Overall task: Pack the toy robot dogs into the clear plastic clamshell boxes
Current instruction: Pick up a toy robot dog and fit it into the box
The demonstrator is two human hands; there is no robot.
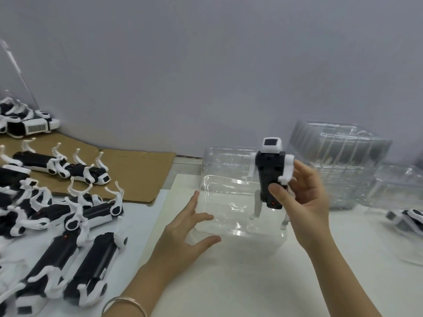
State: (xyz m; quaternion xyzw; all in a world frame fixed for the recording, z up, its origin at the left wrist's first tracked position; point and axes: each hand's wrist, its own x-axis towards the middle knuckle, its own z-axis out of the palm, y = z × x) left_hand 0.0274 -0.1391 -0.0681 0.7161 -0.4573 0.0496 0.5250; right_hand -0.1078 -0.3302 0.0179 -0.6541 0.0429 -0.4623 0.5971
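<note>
My right hand [304, 193] grips a black-and-white toy robot dog [269, 172] by its body, belly toward me, head up, legs hanging. It is held just above the right side of an open clear clamshell box [219, 202] on the white table. My left hand [190, 227] holds the box's near left corner, thumb on the front edge and fingers along its side. The box's lid stands open at the back.
Several loose toy robot dogs [68, 225] lie on their backs at the left, some on a brown cardboard sheet [142, 175]. A stack of empty clamshell boxes [341, 161] stands at the back right. Another dog [409, 218] lies in a box at the far right.
</note>
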